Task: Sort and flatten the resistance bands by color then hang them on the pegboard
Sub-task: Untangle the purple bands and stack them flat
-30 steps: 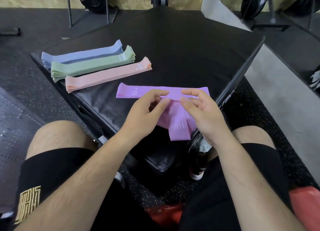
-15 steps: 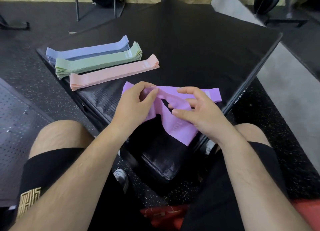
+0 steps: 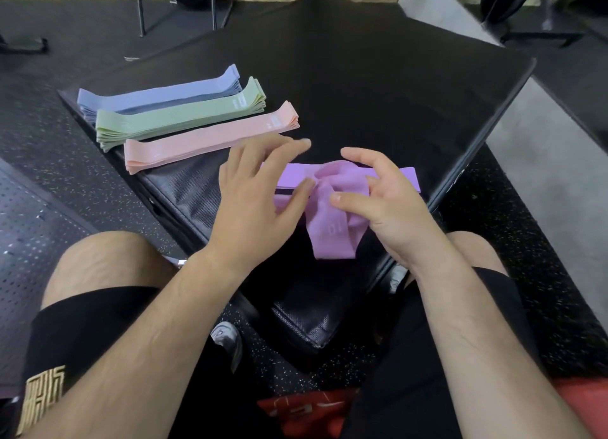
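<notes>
Fingers of both hands, left hand (image 3: 253, 195) and right hand (image 3: 385, 198), spread loosely, apparently pinching crumpled stretchy purple band (image 3: 332, 221).

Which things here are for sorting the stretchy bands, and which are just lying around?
For the job: purple bands in the left hand and right hand; pink stack; green stack; blue stack.

Just around: black mat, shoe, rack legs.

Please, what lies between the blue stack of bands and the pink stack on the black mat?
In the head view, the green stack lies between the blue stack and the pink stack, its long sides against both neighbours.
</notes>
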The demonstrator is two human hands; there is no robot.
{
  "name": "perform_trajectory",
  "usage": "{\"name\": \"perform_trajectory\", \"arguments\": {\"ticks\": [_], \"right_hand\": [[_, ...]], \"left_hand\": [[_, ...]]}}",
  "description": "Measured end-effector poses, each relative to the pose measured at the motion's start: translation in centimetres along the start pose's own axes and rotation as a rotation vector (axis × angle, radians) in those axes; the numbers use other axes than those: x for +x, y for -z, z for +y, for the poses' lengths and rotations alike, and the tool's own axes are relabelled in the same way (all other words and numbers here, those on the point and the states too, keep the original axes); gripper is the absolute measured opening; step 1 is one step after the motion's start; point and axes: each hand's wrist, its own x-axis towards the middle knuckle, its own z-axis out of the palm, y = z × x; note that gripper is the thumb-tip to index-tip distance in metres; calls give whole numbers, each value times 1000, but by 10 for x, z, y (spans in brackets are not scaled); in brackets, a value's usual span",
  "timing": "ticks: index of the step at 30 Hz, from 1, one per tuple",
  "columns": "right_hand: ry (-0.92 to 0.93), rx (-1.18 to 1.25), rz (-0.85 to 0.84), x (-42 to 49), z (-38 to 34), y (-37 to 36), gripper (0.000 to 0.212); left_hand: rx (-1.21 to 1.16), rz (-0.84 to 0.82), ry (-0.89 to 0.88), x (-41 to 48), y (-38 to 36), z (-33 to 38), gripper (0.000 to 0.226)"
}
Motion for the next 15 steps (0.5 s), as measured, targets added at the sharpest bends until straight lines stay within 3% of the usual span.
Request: {"name": "perform_trajectory", "arguments": {"ticks": [3,6,9,15], "right_hand": [[-19,95,22,1,1,1,64],[-26,103,39,0,3,4,61],[-47,147,48,-4,2,3,56],[-61,264,43,-12,-4,-1,45]], "left_hand": [[-13,39,-142,-4,7,9,15],[-135,-76,-214,-6,8,8,13],[-209,-220,-112,-10,6,5,15],[-276,-331,-15,-17,6,8,35]]}}
